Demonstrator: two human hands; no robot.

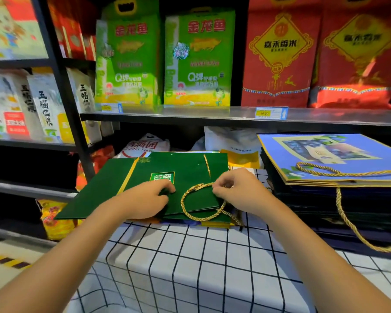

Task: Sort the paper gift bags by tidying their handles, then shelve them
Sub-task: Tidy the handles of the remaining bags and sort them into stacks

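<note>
Green bag (127,188) is laid flat on a checked cloth (190,263), top edge toward the person, w/ more flat bags seen under it. Both forearms are stretched fwd from the bottom corners, converging on the bag.

L hand (145,199) is set palm-down on the bag's near edge, wrist low; fingers are curled over the edge and the bag is gripped there, thumb side toward the centre label.

R hand (239,190) is held just right of it, knuckles up, wrist slightly raised. Gold cord (190,211) is pinched between R thumb and fingertips (219,186) at the top of its loop; the rest of the loop is draped in a curve over the bag's face and past its near edge, between the two hands.

Blue bags (325,159) are stacked to the right on the same cloth, apart from the hands, w/ a gold handle (345,213) hung down over the stack's front. Green rice sacks (163,59) and red sacks (316,59) are stood on the shelf (212,115) above.
</note>
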